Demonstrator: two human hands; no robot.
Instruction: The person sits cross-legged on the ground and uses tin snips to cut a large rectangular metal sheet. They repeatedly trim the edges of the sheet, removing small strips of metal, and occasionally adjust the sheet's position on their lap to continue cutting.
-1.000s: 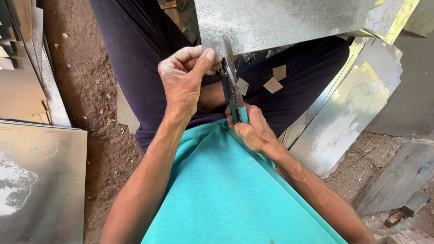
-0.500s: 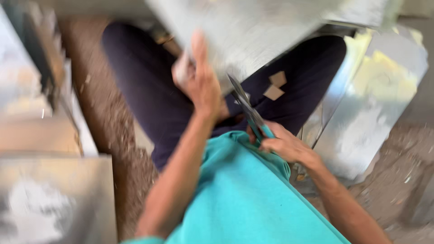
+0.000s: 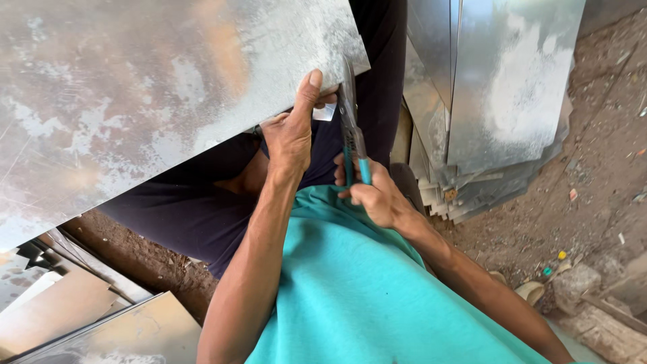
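Left hand (image 3: pixel 291 138) fingers pinch the metal sheet (image 3: pixel 155 87); right hand (image 3: pixel 374 195) apparently squeezes snips (image 3: pixel 350 128).

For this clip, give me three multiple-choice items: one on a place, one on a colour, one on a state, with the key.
1. Where does the stack of cut metal sheets stand?
A. On the person's lap
B. On the ground to the person's right
C. Behind the person

2. What colour are the grips of the tin snips?
A. Teal
B. Red
C. Yellow

3. What is the left hand doing?
A. Hanging free
B. Resting on the ground
C. Gripping the edge of the large metal sheet

Key: 1 B, the stack leans on the dirt at the right. 2 A, teal shows above the right hand. 3 C, thumb and fingers pinch the sheet's edge beside the blades.
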